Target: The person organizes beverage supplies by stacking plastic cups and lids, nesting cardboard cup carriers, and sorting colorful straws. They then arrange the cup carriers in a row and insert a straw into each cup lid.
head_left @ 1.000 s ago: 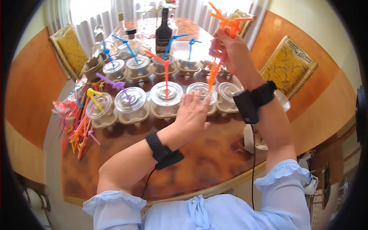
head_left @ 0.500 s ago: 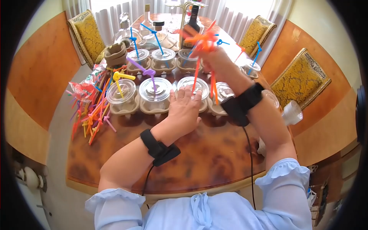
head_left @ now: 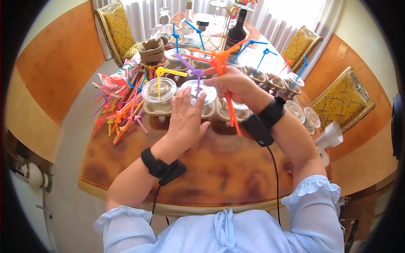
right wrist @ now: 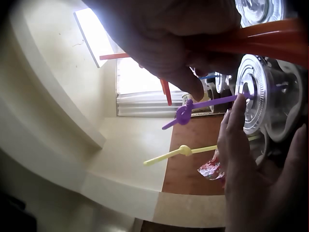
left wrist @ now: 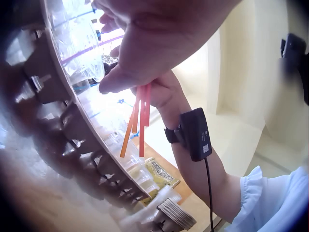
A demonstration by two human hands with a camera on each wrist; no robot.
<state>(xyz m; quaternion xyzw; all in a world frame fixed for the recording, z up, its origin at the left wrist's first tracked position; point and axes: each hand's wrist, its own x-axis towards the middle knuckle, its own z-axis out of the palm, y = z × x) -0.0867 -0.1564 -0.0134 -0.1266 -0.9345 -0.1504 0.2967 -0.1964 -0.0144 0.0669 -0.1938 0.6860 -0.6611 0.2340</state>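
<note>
Brown, glossy desk (head_left: 236,177) carries a lidded clear cup (head_left: 209,109). The left hand (head_left: 183,122) has a spread grip, its fingers at the lid. Above, the right hand (head_left: 236,82) has its grip pinching the orange straws (head_left: 219,59), knots up, long axes steep, plain ends slanting down. The purple straw (head_left: 198,85) stands nearly upright through the lid, its bent tip pointing up and left.

Yellow patterned chairs (head_left: 344,103), dark bottle (head_left: 236,33), pale curtains (head_left: 145,21), red flowers (head_left: 248,2)
</note>
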